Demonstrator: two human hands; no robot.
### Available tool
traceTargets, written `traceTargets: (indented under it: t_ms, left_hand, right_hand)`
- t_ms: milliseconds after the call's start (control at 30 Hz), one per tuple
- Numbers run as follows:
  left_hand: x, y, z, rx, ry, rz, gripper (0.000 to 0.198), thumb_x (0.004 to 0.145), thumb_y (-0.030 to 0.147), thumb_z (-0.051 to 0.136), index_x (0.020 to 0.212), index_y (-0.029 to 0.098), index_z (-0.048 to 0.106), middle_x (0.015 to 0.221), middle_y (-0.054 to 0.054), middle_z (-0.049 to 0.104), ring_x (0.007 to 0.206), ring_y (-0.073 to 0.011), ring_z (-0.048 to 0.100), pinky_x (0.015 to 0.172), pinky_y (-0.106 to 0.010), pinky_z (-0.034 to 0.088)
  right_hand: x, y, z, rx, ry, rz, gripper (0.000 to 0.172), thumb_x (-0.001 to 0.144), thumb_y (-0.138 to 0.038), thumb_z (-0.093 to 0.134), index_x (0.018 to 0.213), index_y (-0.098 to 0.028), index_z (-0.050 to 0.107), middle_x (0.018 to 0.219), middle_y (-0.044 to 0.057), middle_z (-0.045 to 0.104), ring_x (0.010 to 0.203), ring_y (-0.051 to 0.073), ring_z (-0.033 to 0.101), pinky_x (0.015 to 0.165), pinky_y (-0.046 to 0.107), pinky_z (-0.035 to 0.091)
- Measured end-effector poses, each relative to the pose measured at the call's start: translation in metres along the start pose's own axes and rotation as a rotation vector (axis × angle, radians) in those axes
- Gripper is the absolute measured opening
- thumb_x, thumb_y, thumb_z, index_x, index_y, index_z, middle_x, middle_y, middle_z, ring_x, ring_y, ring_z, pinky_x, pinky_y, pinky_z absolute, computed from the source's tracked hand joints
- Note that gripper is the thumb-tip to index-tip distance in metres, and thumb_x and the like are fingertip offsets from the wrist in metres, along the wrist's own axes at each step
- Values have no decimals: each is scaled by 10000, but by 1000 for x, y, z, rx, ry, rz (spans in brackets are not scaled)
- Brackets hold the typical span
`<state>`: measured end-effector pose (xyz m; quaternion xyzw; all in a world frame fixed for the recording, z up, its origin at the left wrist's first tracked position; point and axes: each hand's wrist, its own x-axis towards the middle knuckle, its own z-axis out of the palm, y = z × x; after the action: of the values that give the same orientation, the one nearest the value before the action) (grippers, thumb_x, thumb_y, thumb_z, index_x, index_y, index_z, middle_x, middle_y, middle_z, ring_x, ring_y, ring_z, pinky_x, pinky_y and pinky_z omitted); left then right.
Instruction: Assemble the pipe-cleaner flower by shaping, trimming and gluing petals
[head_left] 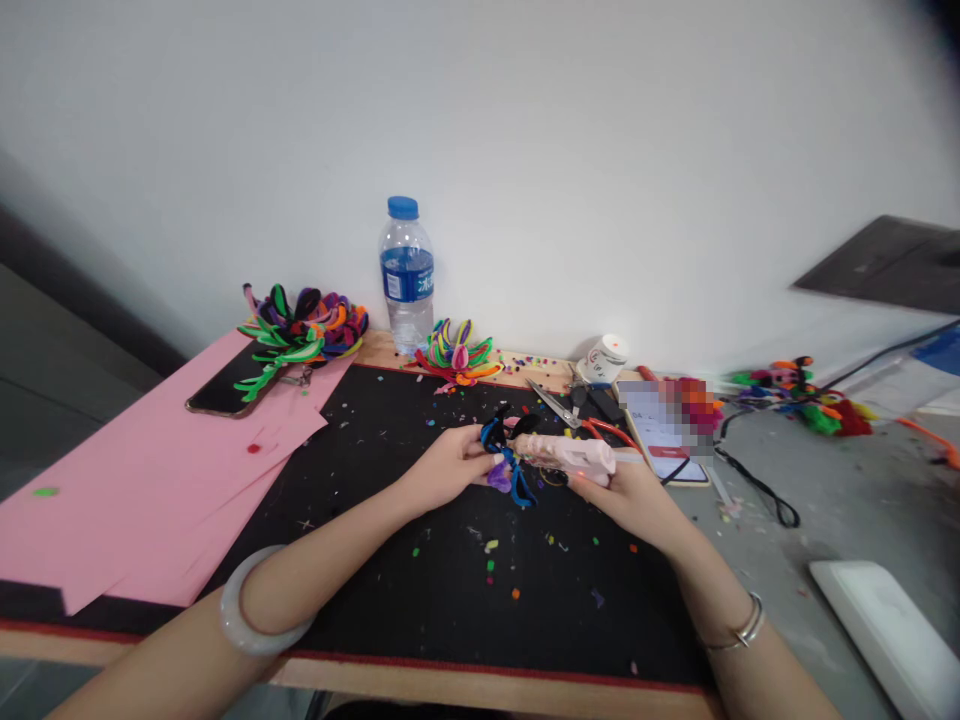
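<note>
Pinching one blue-and-black pipe-cleaner piece (pixel 508 462), the left hand (pixel 450 466) meets the right hand (pixel 631 496), fingers wrapped round one pink glue gun (pixel 576 455).

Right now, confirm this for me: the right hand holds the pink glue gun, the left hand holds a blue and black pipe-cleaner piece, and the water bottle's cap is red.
Not quite: the head view shows the cap of the water bottle is blue, not red. The rest stands: the right hand holds the pink glue gun, the left hand the pipe-cleaner piece.
</note>
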<state>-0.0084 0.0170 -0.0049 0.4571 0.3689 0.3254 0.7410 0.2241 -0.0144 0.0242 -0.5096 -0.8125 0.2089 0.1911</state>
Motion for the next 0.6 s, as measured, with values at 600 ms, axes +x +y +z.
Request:
traceTargets:
  t_ms: [600]
  left_hand:
    - [-2,3,2,6,10,-16,290,691,166,625,972,130,563,771,-25,649,722,-155,630,706,-318,507]
  right_hand:
    - [1,1,0,10,6,-4,232,802,-266,486,972,-187,622,765,-3,668,626,154,601,572,222,473]
